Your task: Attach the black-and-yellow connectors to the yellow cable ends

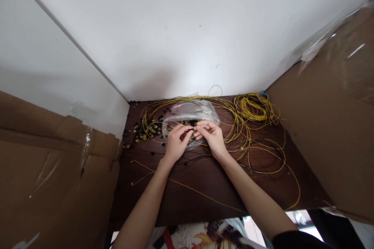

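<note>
My left hand (176, 142) and my right hand (210, 136) meet over the dark wooden table (198, 186), fingertips pinched together on a thin yellow wire (193, 133) with a small part at its end. Just behind the hands lies a crumpled clear plastic bag (189, 114). A heap of small black and yellow parts (144, 130) lies left of the bag. Loose yellow wires (263, 155) loop across the table to the right of my right hand.
A coiled bundle of yellow wire (254, 108) sits at the back right. Cardboard walls stand at the left (55, 175) and right (330, 124). A white wall (187, 31) closes the back. Patterned cloth (210, 237) shows below the table's front edge.
</note>
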A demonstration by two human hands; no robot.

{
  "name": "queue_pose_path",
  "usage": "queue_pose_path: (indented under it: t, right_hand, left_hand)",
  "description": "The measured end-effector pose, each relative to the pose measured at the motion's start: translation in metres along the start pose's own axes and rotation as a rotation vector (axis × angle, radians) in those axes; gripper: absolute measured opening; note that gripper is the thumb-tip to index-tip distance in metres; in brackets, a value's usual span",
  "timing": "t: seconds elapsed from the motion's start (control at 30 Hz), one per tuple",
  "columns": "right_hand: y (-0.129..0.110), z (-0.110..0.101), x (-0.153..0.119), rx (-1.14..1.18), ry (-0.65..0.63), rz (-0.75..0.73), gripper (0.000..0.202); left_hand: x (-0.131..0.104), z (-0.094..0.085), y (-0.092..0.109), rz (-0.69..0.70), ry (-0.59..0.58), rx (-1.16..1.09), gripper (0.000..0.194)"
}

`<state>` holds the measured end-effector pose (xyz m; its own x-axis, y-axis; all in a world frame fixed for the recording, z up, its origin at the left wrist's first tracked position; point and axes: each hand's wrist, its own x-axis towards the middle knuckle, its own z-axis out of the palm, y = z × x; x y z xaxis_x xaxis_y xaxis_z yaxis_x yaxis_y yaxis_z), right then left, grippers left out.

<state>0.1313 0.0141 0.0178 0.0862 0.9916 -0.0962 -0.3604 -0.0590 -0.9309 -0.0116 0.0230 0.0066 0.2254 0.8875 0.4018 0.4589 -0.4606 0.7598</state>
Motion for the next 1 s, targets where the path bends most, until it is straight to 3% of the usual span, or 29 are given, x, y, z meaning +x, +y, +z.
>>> queue_pose_path:
  t: [0.3, 0.7, 1.0]
  right_hand:
    - [-0.0017, -0.0006, 0.0007, 0.099, 0.05, 0.048, 0.026]
    - [0.0012, 0.0007, 0.0002, 0.006, 0.015, 0.001, 0.024]
    - [0.0017, -0.0014, 0.0016, 0.075, 0.091, -0.004, 0.024]
  left_hand:
    - [0.0003, -0.0004, 0.0024, 0.01, -0.003, -0.008, 0.017]
    - [-0.0001, 0.0004, -0.0001, 0.003, -0.009, -0.007, 0.017]
    - [0.0004, 0.0009, 0.0006, 0.007, -0.011, -0.005, 0.018]
